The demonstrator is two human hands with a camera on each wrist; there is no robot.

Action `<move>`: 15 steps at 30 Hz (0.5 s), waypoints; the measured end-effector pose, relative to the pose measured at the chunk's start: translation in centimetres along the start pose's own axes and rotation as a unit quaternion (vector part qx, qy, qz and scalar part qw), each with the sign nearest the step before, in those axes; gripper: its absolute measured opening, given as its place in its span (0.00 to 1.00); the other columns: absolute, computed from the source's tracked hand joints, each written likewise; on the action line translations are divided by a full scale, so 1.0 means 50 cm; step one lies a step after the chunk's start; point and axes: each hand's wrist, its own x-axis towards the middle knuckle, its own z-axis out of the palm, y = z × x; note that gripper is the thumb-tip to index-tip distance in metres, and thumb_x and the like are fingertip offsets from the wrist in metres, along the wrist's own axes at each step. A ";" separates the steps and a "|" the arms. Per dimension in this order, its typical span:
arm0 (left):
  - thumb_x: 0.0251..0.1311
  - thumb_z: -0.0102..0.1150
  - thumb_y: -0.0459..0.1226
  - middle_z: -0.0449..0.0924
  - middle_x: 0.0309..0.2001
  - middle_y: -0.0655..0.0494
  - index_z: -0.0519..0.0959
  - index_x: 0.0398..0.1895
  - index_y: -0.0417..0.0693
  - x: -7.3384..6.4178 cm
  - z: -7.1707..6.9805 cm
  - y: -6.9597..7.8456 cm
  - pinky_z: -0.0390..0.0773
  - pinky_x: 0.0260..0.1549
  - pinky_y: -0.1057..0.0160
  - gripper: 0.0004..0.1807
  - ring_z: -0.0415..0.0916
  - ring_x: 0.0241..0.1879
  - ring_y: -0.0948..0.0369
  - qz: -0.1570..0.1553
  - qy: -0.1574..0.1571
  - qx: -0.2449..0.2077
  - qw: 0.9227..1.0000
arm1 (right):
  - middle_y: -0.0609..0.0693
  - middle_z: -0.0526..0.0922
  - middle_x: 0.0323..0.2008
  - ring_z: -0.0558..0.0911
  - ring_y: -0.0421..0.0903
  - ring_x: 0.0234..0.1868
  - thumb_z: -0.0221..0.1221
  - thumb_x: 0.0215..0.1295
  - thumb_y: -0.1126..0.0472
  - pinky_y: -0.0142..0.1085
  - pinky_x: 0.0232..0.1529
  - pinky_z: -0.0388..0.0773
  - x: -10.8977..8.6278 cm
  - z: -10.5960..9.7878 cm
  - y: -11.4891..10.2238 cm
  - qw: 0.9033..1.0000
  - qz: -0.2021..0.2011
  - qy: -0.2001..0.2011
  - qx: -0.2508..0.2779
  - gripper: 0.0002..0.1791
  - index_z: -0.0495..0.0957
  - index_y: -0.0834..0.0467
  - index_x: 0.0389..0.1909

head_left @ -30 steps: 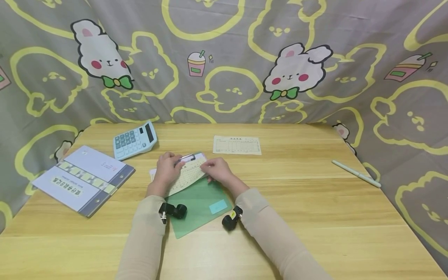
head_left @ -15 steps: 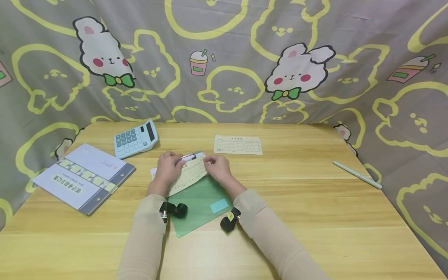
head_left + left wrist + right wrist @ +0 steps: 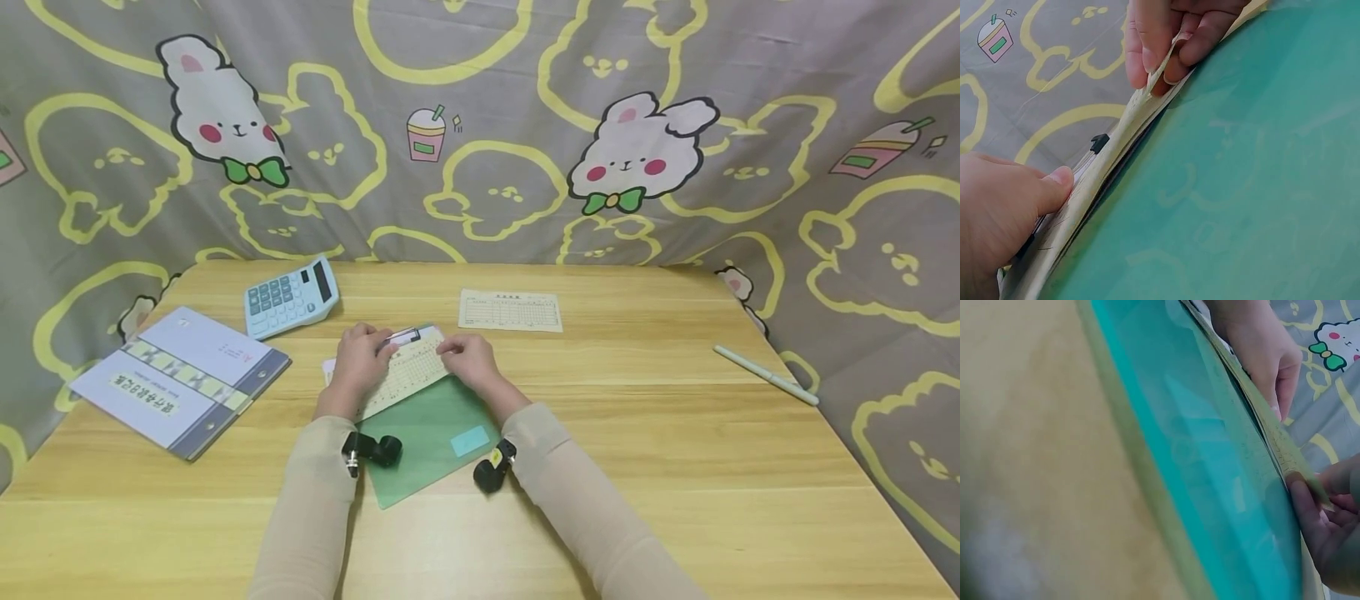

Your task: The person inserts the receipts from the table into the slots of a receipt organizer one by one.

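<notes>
A green clipboard (image 3: 420,458) with a light blue label (image 3: 470,442) sits angled in the middle of the table. Across its upper part lies a cream printed form (image 3: 407,379), below a metal clip (image 3: 405,337) with black ends. My left hand (image 3: 357,367) holds the form at its left side, thumb (image 3: 1057,187) pressed on the paper close to the clip. The right edge of the form is pinched between thumb and fingers of my right hand (image 3: 472,362). In the right wrist view, this right hand (image 3: 1335,531) has the form's corner slightly raised; more sheets show beneath it.
A light blue calculator (image 3: 288,300) stands at the back left, beside a lilac ledger book (image 3: 195,358). Another printed form (image 3: 510,311) lies flat at the back. A pale green pen (image 3: 765,374) is near the right edge. A patterned curtain (image 3: 495,108) hangs behind the table.
My right hand has shifted slightly right while pinching the form, and the form's curled lower edge now looks straighter. My left hand keeps its place.
</notes>
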 end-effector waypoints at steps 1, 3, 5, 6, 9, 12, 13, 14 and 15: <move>0.60 0.46 0.41 0.64 0.46 0.44 0.70 0.53 0.42 0.000 0.000 0.000 0.58 0.45 0.52 0.20 0.58 0.46 0.49 0.001 -0.001 0.006 1.000 | 0.50 0.76 0.31 0.74 0.43 0.28 0.53 0.53 0.69 0.31 0.25 0.72 0.001 0.000 0.000 1.000 0.005 0.001 0.001 0.08 0.79 0.60 0.32; 0.60 0.46 0.41 0.64 0.46 0.44 0.70 0.53 0.42 0.000 -0.001 -0.001 0.59 0.45 0.52 0.20 0.58 0.46 0.49 0.001 -0.002 0.015 1.000 | 0.50 0.77 0.31 0.74 0.43 0.28 0.53 0.53 0.68 0.31 0.26 0.72 0.003 0.002 0.000 1.000 0.014 0.003 0.004 0.08 0.80 0.60 0.32; 0.61 0.45 0.42 0.64 0.46 0.45 0.70 0.54 0.43 0.000 -0.002 -0.001 0.59 0.45 0.51 0.20 0.58 0.46 0.49 0.002 -0.004 0.019 1.000 | 0.50 0.77 0.30 0.74 0.43 0.27 0.54 0.53 0.68 0.31 0.26 0.72 0.005 0.005 0.001 1.000 0.022 0.004 0.006 0.08 0.80 0.59 0.32; 0.61 0.44 0.42 0.64 0.46 0.44 0.70 0.54 0.43 0.000 -0.002 -0.001 0.59 0.44 0.51 0.20 0.58 0.46 0.49 0.003 -0.005 0.019 1.000 | 0.50 0.77 0.30 0.74 0.43 0.27 0.54 0.53 0.68 0.31 0.25 0.72 0.006 0.005 0.000 1.000 0.024 0.005 0.008 0.08 0.80 0.59 0.32; 0.61 0.44 0.43 0.64 0.46 0.45 0.70 0.53 0.44 -0.001 -0.002 -0.002 0.59 0.45 0.51 0.20 0.58 0.46 0.49 0.005 -0.005 0.019 1.000 | 0.49 0.77 0.29 0.75 0.42 0.26 0.54 0.53 0.68 0.30 0.24 0.72 0.009 0.007 0.000 1.000 0.026 0.007 0.004 0.08 0.80 0.59 0.32; 0.61 0.44 0.43 0.64 0.45 0.44 0.70 0.53 0.43 -0.001 -0.003 -0.001 0.58 0.45 0.51 0.20 0.58 0.46 0.49 0.010 -0.004 0.018 1.000 | 0.49 0.77 0.29 0.75 0.42 0.26 0.54 0.53 0.67 0.30 0.24 0.72 0.012 0.007 -0.001 1.000 0.023 0.008 -0.004 0.07 0.80 0.59 0.32; 0.61 0.44 0.42 0.64 0.45 0.44 0.71 0.53 0.43 -0.001 -0.002 -0.001 0.58 0.45 0.51 0.19 0.58 0.46 0.49 0.012 -0.003 0.020 1.000 | 0.49 0.77 0.29 0.75 0.42 0.27 0.54 0.52 0.67 0.30 0.25 0.72 0.014 0.008 -0.001 1.000 0.022 0.009 -0.009 0.07 0.80 0.59 0.31; 0.61 0.44 0.42 0.65 0.45 0.43 0.71 0.52 0.42 0.000 -0.003 0.000 0.58 0.45 0.51 0.19 0.58 0.46 0.48 0.014 -0.001 0.021 1.000 | 0.49 0.77 0.30 0.74 0.42 0.28 0.54 0.52 0.67 0.30 0.26 0.71 0.015 0.008 -0.002 1.000 0.022 0.011 -0.013 0.07 0.80 0.58 0.31; 0.61 0.44 0.42 0.65 0.45 0.43 0.71 0.52 0.42 0.000 -0.003 0.000 0.58 0.45 0.51 0.19 0.58 0.46 0.48 0.015 -0.001 0.022 1.000 | 0.49 0.77 0.31 0.74 0.43 0.29 0.55 0.52 0.67 0.30 0.26 0.71 0.016 0.009 -0.002 1.000 0.022 0.013 -0.016 0.07 0.80 0.58 0.31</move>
